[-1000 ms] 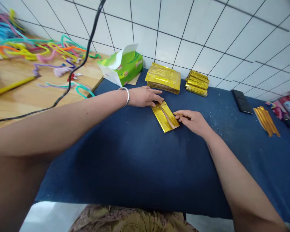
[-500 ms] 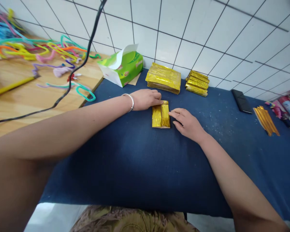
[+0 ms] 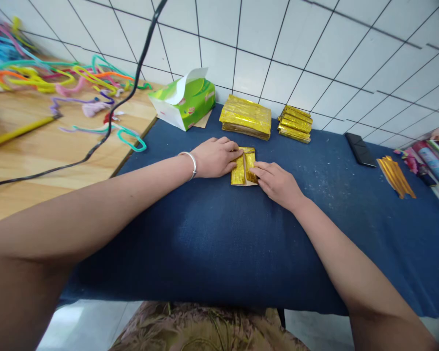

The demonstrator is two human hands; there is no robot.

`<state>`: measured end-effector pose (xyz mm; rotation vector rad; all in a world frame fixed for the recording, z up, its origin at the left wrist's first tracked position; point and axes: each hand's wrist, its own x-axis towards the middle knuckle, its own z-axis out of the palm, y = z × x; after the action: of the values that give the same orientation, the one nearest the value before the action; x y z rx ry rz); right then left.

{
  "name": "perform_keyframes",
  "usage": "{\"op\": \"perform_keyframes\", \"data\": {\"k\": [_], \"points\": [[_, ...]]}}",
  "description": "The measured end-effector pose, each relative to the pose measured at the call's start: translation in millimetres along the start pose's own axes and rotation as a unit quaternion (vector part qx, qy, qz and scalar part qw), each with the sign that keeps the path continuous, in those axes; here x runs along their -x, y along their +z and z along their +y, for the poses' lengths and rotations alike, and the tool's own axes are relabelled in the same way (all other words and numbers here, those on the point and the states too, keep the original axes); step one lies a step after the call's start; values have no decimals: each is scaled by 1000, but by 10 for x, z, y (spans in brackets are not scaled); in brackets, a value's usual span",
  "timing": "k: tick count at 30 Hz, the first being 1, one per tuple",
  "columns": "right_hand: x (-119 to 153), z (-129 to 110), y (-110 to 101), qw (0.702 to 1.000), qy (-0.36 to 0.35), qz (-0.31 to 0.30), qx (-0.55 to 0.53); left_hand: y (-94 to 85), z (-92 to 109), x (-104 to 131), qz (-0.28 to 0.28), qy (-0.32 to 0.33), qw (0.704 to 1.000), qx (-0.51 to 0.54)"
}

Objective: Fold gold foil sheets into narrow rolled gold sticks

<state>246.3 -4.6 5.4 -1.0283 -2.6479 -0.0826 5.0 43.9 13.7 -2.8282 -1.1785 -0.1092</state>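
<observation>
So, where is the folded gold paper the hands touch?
In the head view, the folded gold paper lies on the blue cloth just right of centre, between the left hand and right hand, nearer than the larger gold stack.

Glossy foil paper (image 3: 238,176), matt covering (image 3: 212,234), probably cloth

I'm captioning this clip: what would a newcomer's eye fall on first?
Probably the shiny gold paper between the left hand and right hand, bright against the blue cloth. Behind it, a gold stack lies near the tiled wall, beside a green packet. Colourful fuzzy strips tangle on the wooden surface, far left.
</observation>
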Motion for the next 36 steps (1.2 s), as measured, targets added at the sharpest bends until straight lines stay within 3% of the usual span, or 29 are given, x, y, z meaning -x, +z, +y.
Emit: {"op": "perform_keyframes", "data": {"k": [10, 20, 29, 36], "points": [[-7, 9, 50, 999, -22, 22, -26, 1, -111, 183, -9, 36, 993, 111], [-52, 55, 78, 994, 10, 32, -104, -36, -120, 238, -29, 84, 989, 116], [-82, 66, 107, 987, 28, 53, -152, -156, -1, 260, 57, 127, 988, 67], [-67, 50, 121, 984, 38, 63, -163, -111, 107, 282, 43, 93, 986, 133]]}}
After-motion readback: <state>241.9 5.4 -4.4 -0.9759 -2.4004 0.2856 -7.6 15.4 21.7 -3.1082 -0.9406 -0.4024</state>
